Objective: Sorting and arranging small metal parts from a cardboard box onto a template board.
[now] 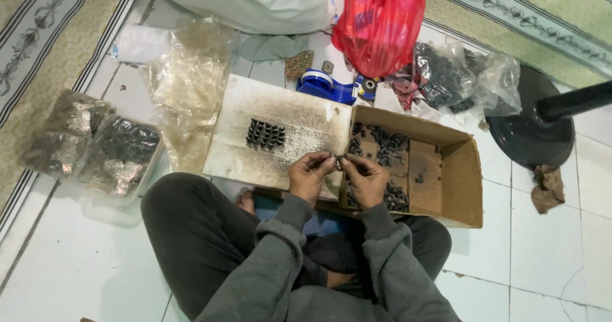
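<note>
Grip: left hand (310, 173) and right hand (364, 177) pinch one small dark part (336, 163) together at frame centre, above the cardboard box (459, 169); loosened fingertips risk dropping it among loose pieces.

Parts cluster (266, 134) on board (306, 115), left of box (459, 169)

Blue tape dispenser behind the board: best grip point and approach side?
Probably grip the blue tape dispenser across its narrow body from above: it lies on the floor tiles, the white board blocks the near side, the red bag crowds the right, and only the top is open.
</note>
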